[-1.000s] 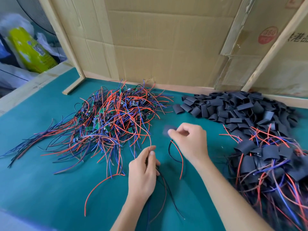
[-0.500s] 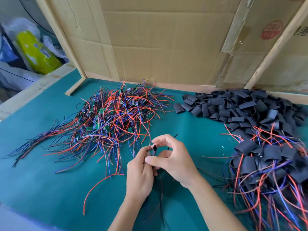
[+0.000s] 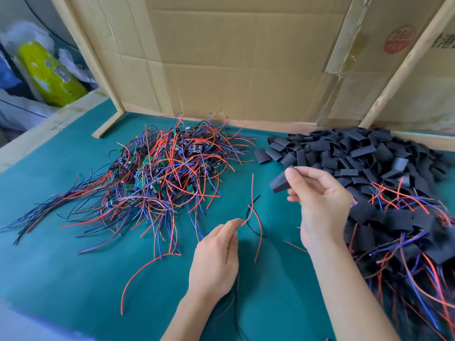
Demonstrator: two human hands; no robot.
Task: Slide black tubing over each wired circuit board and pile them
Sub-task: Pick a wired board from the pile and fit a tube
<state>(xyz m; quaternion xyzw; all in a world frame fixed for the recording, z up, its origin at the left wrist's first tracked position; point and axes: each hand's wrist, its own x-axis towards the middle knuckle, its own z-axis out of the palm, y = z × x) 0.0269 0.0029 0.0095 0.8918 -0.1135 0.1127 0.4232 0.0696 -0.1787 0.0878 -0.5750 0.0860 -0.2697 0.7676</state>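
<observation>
My right hand (image 3: 317, 203) pinches a short piece of black tubing (image 3: 279, 183) between thumb and forefinger, raised above the green mat. My left hand (image 3: 215, 257) grips a wired circuit board; its red and black wires (image 3: 253, 215) stick up past my fingertips and more trail below my wrist. The board itself is hidden inside my fingers. A tangle of unsleeved boards with red, blue and black wires (image 3: 157, 173) lies at the left. Loose black tubing pieces (image 3: 344, 151) are heaped at the back right. Sleeved boards (image 3: 403, 230) are piled at the right.
A green mat (image 3: 73, 267) covers the table. Cardboard walls (image 3: 246, 65) with wooden battens close off the back. A yellow packet (image 3: 49, 72) and plastic bags lie beyond the left edge. A single red wire (image 3: 142, 274) curves across the mat near my left hand.
My hands were together at the wires; now they have parted. My right hand has risen toward the tubing heap and holds a tubing piece. My left hand still holds the wires.
</observation>
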